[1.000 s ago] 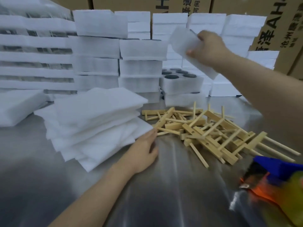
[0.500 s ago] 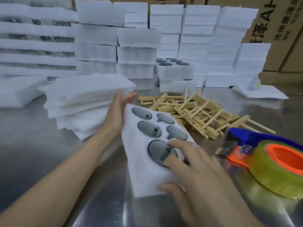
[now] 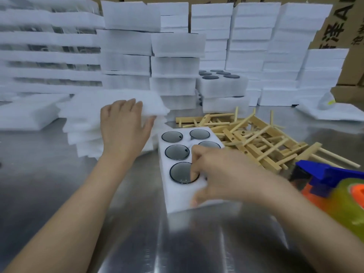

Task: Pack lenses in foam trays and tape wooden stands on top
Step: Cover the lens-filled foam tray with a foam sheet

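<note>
- White foam made up the foam tray [image 3: 177, 198], which lay flat on the steel table [image 3: 59, 184] in the near middle, just left of the wooden stands [image 3: 256, 138].
- Dark round lenses [image 3: 177, 152] sat in its pockets in two rows. Five showed, and the rest of that face was hidden under the hand.
- The right hand [image 3: 222, 174] held the tray from the right. Its fingers [image 3: 196, 164] were curled over the top face, and one fingertip pressed into the nearest pocket, on the lens there. The thumb lay against the tray's near side.
- The left hand [image 3: 124, 131] rested on a pile of thin foam sheets [image 3: 84, 125] just left of the tray. Its fingers were nearly straight and close together on the top sheet, with the thumb spread out to the right at the sheet's edge. Whether the thumb went under that sheet could not be told.
- The stands lay in a loose heap, crossing one another, close against the tray's far right corner.
- A tape dispenser [image 3: 334, 186], blue and orange with a yellowish roll, lay blurred at the right edge beside the right forearm.
- Tall foam stacks [image 3: 252, 46] lined the back of the table. Among them stood an open tray [image 3: 222, 85] with dark lenses showing on top, and cardboard boxes [image 3: 334, 22] stood behind.
</note>
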A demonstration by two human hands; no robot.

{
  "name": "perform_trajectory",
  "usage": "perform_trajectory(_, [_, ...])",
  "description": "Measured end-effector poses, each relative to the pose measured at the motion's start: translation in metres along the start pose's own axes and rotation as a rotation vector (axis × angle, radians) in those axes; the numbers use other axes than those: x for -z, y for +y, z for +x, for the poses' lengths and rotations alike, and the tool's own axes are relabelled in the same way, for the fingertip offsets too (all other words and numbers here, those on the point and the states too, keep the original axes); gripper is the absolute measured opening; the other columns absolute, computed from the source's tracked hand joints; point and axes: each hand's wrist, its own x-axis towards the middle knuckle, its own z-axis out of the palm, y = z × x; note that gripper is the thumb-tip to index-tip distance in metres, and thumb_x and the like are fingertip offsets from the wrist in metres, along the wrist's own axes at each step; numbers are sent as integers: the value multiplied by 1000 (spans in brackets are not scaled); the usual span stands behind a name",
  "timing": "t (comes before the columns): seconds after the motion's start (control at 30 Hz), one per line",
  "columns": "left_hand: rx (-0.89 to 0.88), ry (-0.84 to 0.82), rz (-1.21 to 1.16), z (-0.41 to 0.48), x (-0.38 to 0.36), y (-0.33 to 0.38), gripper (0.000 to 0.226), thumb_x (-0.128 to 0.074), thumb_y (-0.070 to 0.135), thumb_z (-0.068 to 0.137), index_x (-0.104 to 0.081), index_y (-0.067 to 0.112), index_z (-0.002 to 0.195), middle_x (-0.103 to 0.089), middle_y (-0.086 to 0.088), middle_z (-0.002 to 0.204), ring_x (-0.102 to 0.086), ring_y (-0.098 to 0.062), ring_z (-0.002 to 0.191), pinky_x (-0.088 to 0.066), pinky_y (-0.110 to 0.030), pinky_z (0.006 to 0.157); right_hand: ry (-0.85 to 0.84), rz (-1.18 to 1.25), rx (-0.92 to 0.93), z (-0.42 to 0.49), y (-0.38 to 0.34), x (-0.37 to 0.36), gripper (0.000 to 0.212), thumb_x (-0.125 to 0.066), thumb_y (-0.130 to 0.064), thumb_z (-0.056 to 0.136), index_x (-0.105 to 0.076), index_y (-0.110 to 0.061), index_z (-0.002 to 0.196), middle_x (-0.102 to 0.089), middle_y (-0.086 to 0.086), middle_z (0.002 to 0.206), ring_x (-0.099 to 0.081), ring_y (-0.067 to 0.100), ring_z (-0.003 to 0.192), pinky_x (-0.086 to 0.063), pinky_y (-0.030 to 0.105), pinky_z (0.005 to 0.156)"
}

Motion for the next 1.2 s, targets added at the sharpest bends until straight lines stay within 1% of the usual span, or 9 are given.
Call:
perform_trajectory(0.1, [-5, 201, -146, 4, 6, -1, 31, -51, 12, 92, -61, 4, 121, -65, -10, 120, -55, -31, 116, -23, -43, 108, 94, 585, -40, 3, 18, 1, 43, -62, -72, 71, -72, -32, 86, -64, -19, 87, -56, -3, 61, -42, 23, 60])
perform_trajectory(0.2, [-380, 404, -406, 3, 16, 10, 36, -43, -5, 84, -64, 3, 112, -68, -10, 114, -56, -28, 114, -14, -40, 114, 461, 920, -161, 6, 28, -12, 40, -42, -52, 95, -71, -24, 91, -72, -4, 72, -48, 6, 41, -42, 23, 47])
perform_trajectory(0.33, [-782, 316, -614, -11, 15, 35, 29, -40, -8, 90, -51, 11, 108, -51, -16, 129, -45, -33, 125, -14, -46, 116, 811, 1412, -437, 12, 42, -14, 30, -34, -44, 100, -58, -26, 102, -67, 7, 83, -64, 17, 61, -48, 25, 47])
perform_trajectory(0.43, [-844, 248, -611, -20, 8, 40, 26, -35, -5, 96, -50, 13, 107, -46, -18, 132, -41, -34, 126, -16, -50, 115, 851, 1678, -500, 11, 56, -13, 31, -48, -44, 94, -52, -29, 121, -71, 8, 100, -69, 24, 89, -59, 40, 71])
perform_trajectory(0.6, [-508, 295, -511, -17, 4, 36, 41, -54, -16, 77, -64, 7, 110, -57, -17, 128, -44, -30, 118, -29, -42, 106, 712, 1530, -468, 4, 65, -7, 40, -57, 1, 81, -66, -26, 109, -64, 1, 110, -63, 16, 92, -52, 27, 70])
perform_trajectory(0.77, [-91, 178, -89, -11, -3, 13, 21, -69, 9, 77, -66, 7, 98, -56, -14, 126, -43, -33, 119, -19, -43, 101, 694, 1040, -523, 0, 64, -4, 42, -48, -14, 73, -67, -33, 105, -51, -3, 122, -52, 4, 94, -38, 20, 65])
perform_trajectory(0.97, [-21, -37, 60, -8, -26, -11, 66, -78, 50, 69, -54, 7, 113, -46, -17, 136, -38, -36, 129, -5, -57, 112, 517, 971, -552, 3, 66, -5, 31, -47, -13, 83, -66, -37, 85, -53, -16, 103, -50, 11, 100, -35, 24, 72])
perform_trajectory(1.07, [-31, -78, 128, -7, -35, -8, 68, -78, 48, 69, -48, 8, 115, -39, -16, 138, -33, -33, 129, -12, -54, 109, 447, 1011, -509, 1, 66, -8, 23, -54, -17, 88, -69, -34, 88, -56, -23, 97, -50, -4, 92, -36, 20, 72])
perform_trajectory(1.2, [-36, -93, 96, 2, -38, -15, 67, -82, 44, 65, -50, 11, 114, -40, -14, 135, -34, -32, 125, -12, -48, 103, 406, 1075, -528, -1, 63, -9, 21, -63, -16, 85, -70, -33, 96, -58, -15, 107, -58, 9, 98, -45, 27, 77])
